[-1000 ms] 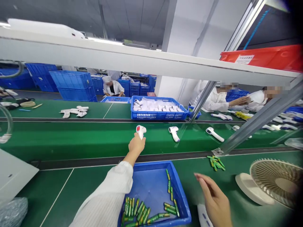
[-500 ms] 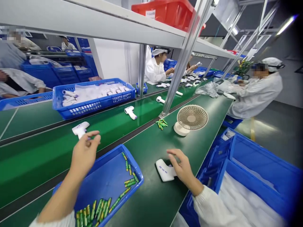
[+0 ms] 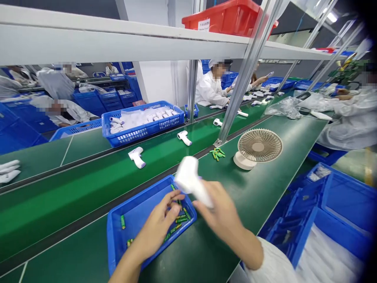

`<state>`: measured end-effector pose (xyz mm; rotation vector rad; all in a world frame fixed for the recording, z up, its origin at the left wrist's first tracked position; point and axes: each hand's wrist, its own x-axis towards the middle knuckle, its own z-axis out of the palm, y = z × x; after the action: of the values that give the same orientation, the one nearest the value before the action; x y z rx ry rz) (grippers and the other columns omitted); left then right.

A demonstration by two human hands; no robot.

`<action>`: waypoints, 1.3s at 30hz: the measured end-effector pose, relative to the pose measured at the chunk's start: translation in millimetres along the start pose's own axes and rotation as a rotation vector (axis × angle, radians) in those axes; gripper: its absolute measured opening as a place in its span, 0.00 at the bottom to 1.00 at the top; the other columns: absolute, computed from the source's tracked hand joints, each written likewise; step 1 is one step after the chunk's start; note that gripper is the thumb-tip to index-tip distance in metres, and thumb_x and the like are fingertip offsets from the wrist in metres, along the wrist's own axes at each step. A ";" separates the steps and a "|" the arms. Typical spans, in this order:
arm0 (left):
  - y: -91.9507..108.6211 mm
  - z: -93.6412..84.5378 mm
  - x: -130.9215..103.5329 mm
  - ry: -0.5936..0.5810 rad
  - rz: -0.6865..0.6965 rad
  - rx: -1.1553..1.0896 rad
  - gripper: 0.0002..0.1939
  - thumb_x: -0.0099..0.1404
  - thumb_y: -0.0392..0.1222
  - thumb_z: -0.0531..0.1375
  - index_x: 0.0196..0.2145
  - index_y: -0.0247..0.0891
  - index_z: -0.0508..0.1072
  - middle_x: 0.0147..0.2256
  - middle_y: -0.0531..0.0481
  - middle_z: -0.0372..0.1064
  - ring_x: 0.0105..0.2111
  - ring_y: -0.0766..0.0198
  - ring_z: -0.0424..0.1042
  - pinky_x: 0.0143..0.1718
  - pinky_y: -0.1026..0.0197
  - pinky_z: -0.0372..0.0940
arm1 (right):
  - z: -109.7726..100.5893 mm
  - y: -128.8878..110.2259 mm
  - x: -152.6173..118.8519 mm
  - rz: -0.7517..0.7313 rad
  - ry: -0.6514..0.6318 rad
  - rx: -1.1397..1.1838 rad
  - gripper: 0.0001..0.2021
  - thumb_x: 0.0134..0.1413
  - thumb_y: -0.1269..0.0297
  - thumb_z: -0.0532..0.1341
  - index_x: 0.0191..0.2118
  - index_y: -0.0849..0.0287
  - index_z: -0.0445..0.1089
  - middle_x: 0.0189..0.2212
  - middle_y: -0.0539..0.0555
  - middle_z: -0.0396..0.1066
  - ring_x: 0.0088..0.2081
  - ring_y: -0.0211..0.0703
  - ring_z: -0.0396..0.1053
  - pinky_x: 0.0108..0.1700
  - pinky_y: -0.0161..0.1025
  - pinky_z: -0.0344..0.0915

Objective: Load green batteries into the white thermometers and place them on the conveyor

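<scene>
My right hand (image 3: 222, 212) grips the handle of a white forehead thermometer (image 3: 188, 175), lifted above the bench and smeared by motion. My left hand (image 3: 156, 228) reaches over a blue tray (image 3: 110, 236), fingers bent and thumb apart, with nothing visible in it. Loose green-and-yellow batteries (image 3: 181, 220) lie in the tray beside and below those fingers; my left hand and forearm hide part of them. I cannot tell whether the fingertips touch a battery. Two more thermometers, one nearer (image 3: 137, 157) and one farther (image 3: 184, 137), lie on the green belt.
A small beige fan (image 3: 259, 146) stands on the bench, with a pile of batteries (image 3: 217, 153) to its left. Across the belt sits a blue basket (image 3: 144, 127) of thermometers. A metal post (image 3: 238, 98) rises at the belt's edge. Blue crates (image 3: 347, 204) stand at right; co-workers sit farther off.
My right hand has picked the thermometer up off the bench and moved it left. My left hand has left the thermometer on the belt and come over the battery tray. The view has turned left.
</scene>
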<state>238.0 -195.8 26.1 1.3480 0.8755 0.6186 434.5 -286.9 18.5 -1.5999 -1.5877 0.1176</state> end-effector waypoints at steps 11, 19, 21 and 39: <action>-18.9 -38.9 35.1 0.731 0.216 -0.737 0.19 0.56 0.54 0.60 0.33 0.33 0.72 0.21 0.51 0.67 0.19 0.68 0.63 0.19 0.68 0.57 | 93.9 -20.5 56.3 -0.312 -1.120 -0.423 0.05 0.39 0.78 0.66 0.27 0.65 0.75 0.28 0.62 0.76 0.33 0.51 0.74 0.34 0.39 0.68; -19.4 -38.4 31.8 0.663 0.165 -0.881 0.19 0.58 0.53 0.64 0.35 0.31 0.73 0.21 0.51 0.66 0.19 0.70 0.63 0.18 0.70 0.56 | 93.8 -25.5 82.8 -0.364 -1.161 -0.277 0.06 0.37 0.77 0.69 0.22 0.59 0.76 0.18 0.51 0.72 0.24 0.43 0.71 0.27 0.34 0.63; -17.8 -41.9 31.4 0.636 0.136 -0.983 0.16 0.62 0.50 0.60 0.36 0.32 0.72 0.20 0.52 0.65 0.17 0.70 0.61 0.16 0.70 0.54 | 78.3 -27.0 87.4 -0.336 -1.049 -0.148 0.04 0.48 0.73 0.66 0.32 0.58 0.78 0.24 0.50 0.75 0.26 0.39 0.72 0.29 0.33 0.64; -17.4 -37.4 24.6 0.356 -0.065 -1.109 0.18 0.69 0.51 0.53 0.35 0.32 0.69 0.21 0.51 0.62 0.16 0.71 0.61 0.16 0.70 0.57 | 91.4 -46.7 63.3 -0.705 -0.231 0.350 0.08 0.64 0.67 0.57 0.44 0.56 0.74 0.39 0.52 0.78 0.39 0.39 0.75 0.43 0.37 0.71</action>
<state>219.0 -157.2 4.7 0.2079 0.6590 1.0922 355.0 -196.3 20.0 -0.7222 -2.0866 0.1897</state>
